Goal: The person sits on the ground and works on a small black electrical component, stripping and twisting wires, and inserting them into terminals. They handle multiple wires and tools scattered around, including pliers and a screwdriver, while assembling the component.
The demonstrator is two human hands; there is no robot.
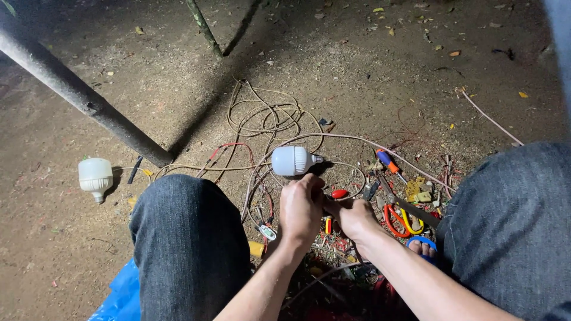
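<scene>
Both hands meet low between the person's knees: the left hand [301, 207] is clenched over something small I can't make out, and the right hand [355, 215] pinches the same spot from the right. Just beyond the knuckles a white bulb [291, 160] lies on the dirt ground [369, 71], long axis left to right, its metal base pointing right, among looping wires [262, 116]. A second bulb [95, 176] lies far off to the left.

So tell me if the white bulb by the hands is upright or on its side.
On its side: the white plastic bulb lies flat on the dirt ground, base pointing right.
</scene>
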